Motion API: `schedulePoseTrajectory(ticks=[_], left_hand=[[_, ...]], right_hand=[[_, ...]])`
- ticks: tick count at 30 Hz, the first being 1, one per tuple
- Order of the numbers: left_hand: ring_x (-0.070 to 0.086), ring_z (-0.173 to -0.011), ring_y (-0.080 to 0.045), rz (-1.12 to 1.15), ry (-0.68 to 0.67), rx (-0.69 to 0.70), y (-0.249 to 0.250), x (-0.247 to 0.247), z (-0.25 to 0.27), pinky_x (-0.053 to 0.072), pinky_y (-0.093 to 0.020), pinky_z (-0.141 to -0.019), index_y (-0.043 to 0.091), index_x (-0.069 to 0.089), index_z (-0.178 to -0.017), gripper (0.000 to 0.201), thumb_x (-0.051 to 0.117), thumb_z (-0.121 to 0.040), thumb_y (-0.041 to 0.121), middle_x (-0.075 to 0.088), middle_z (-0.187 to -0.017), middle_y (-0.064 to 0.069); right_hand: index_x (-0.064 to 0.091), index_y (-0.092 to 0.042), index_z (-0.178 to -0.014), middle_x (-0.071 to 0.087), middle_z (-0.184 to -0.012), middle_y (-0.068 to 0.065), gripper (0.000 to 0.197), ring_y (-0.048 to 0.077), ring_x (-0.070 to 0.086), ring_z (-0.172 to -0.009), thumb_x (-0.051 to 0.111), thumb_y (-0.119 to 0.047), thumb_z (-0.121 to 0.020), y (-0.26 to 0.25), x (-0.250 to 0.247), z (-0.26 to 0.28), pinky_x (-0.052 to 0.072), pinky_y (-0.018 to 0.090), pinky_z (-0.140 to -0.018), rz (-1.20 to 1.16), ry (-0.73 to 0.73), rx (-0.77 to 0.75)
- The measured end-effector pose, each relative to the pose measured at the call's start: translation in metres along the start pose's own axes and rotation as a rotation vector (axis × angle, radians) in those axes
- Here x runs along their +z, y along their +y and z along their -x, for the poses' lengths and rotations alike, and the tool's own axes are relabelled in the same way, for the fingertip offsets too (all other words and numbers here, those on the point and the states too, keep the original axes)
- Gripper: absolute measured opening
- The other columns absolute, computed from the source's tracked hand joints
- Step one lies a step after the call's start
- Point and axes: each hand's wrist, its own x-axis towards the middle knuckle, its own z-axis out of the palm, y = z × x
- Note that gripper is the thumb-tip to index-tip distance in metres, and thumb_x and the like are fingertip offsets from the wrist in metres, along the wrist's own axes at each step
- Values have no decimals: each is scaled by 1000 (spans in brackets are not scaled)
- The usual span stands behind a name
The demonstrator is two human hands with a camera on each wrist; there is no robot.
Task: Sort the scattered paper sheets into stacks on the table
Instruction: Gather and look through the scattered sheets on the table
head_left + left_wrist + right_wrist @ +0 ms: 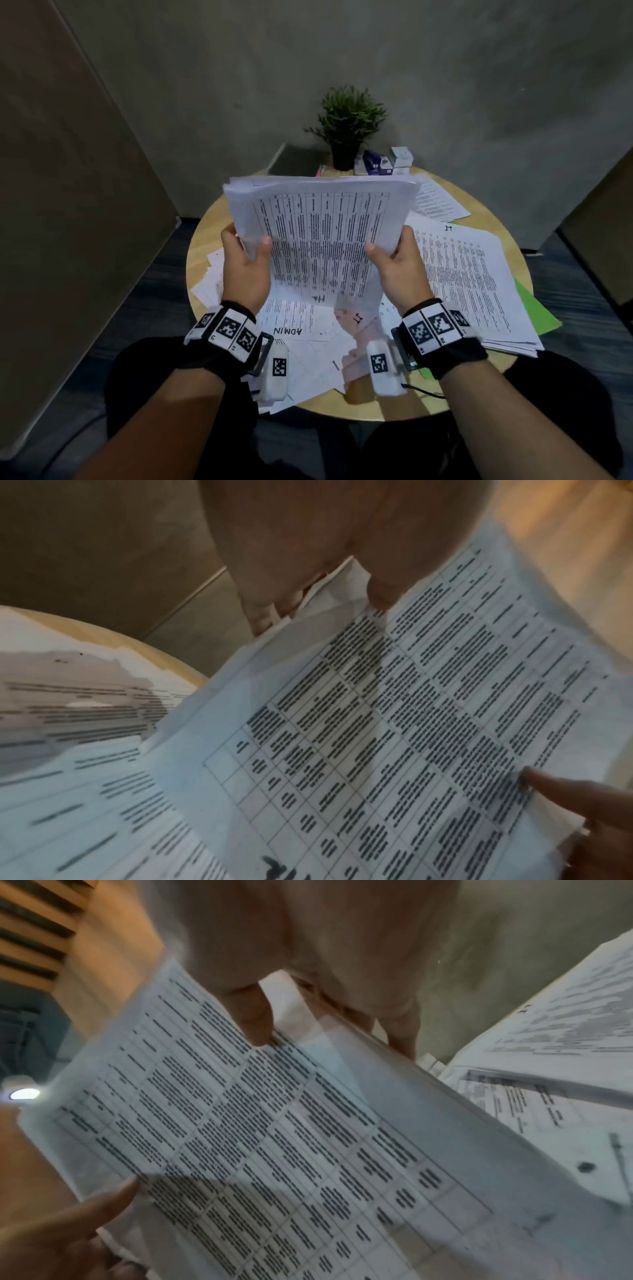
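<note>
I hold a thick bundle of printed sheets (pixel 322 236) upright over the round wooden table (pixel 205 219); its top page carries a table of text. My left hand (pixel 245 255) grips the bundle's left edge, thumb on the front. My right hand (pixel 394 255) grips the right edge the same way. The left wrist view shows the bundle (pixel 394 723) under my left thumb (pixel 380 591), and the right wrist view shows the bundle (pixel 257 1123) under my right thumb (pixel 253 1018). Loose sheets (pixel 308 346) lie scattered below, one marked ADMIN. A tall stack (pixel 472 284) rests at the right.
At the table's back stand a potted plant (pixel 347 126), small boxes (pixel 387 161) and a dark notebook (pixel 296 161). A green folder (pixel 537 311) pokes out under the right stack. More sheets (pixel 438 202) lie at the back right. Grey walls surround the table.
</note>
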Motion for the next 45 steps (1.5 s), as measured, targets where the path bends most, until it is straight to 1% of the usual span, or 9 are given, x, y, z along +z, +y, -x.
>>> schedulePoseTrajectory(ticks=[8,13,16,19,23,28,35,39,45], left_hand=[[51,-125,-21,-40,56,-7,2,8,-4,39,-43,-108,20,34,-140,37,38,-103,23,53,-136,-1],[49,-121,-21,-116,-63,-128,-21,13,5,39,-33,-101,18,35,-128,27,36,-102,10,50,-128,3],[50,-109,-21,-229,-93,-146,-20,19,9,37,-27,-89,13,35,-127,26,35,-102,5,48,-117,0],[45,-101,-13,-287,-115,-132,-8,34,9,33,-18,-83,8,36,-132,29,35,-103,7,46,-114,3],[56,-103,-23,-257,-154,-119,0,73,7,45,-31,-88,12,45,-121,23,43,-99,6,58,-114,-2],[56,-99,-16,-289,-410,-184,-1,138,9,44,-11,-69,15,44,-134,50,43,-90,-9,58,-125,-2],[62,-105,-24,-463,-645,-259,-21,211,26,51,-28,-83,14,49,-136,54,44,-86,-6,64,-120,-6],[44,-133,-25,-594,-736,-386,-28,229,39,41,-35,-107,12,24,-152,64,45,-92,5,33,-154,-7],[33,-141,-24,-556,-764,-406,-33,235,45,32,-38,-114,15,15,-154,70,50,-93,12,22,-159,-5]], right_hand=[[47,-23,-122,60,-102,-18,29,-6,57,-91,48,-9,-97,-8,2,-5,45,15,-71,-48,20,20],[39,-20,-131,59,-108,-3,39,10,59,-88,50,-9,-95,13,0,1,52,24,-70,107,-84,123],[37,-17,-134,58,-114,2,39,2,54,-79,45,-7,-97,22,-4,2,42,19,-62,191,-102,170],[41,-14,-130,60,-109,6,34,9,58,-79,46,-10,-97,18,-19,-4,45,24,-61,176,-15,190],[49,-14,-109,59,-88,-2,17,16,55,-74,50,-7,-94,11,-62,-19,43,28,-60,194,123,180],[52,-7,-110,59,-101,7,20,24,53,-90,52,-6,-90,27,-132,-41,37,29,-68,418,223,287],[53,0,-120,60,-118,21,32,35,56,-105,52,-3,-88,81,-194,-61,39,30,-75,629,272,483],[48,0,-128,55,-127,20,44,36,54,-113,58,-17,-89,102,-202,-60,42,33,-84,768,179,631],[47,-1,-132,50,-137,18,54,36,48,-123,60,-31,-90,106,-205,-59,40,37,-98,820,120,640]])
